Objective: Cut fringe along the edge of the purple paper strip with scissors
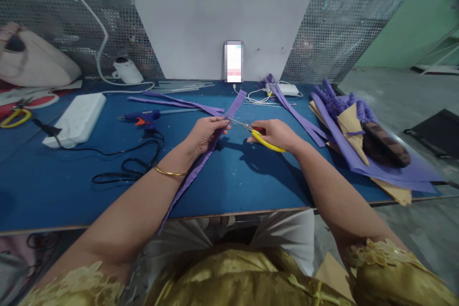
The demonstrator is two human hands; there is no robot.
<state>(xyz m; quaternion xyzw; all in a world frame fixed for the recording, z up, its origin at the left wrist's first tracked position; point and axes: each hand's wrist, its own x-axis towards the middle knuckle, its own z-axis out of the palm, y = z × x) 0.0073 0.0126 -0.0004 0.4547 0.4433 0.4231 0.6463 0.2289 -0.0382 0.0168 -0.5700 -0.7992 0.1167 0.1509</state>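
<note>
My left hand (208, 135) pinches a long purple strip (195, 172) near the middle of the blue table. One end of the strip points up past my fingers, while the fringed-looking rest runs down over the table's front edge. In my right hand (274, 135) is a pair of scissors (267, 141) with yellow handles. Their blades point left and meet the strip just above my left fingertips. Behind my left hand lie more purple strips (172, 101), and another set (296, 112) lies beyond my right hand.
A blue glue gun (143, 116) with a black cord and a white power strip (77, 119) lie left. A lit phone (234, 62) stands at the back. Purple flowers (333, 100), wrapping sheets and a brown case (383, 143) sit right.
</note>
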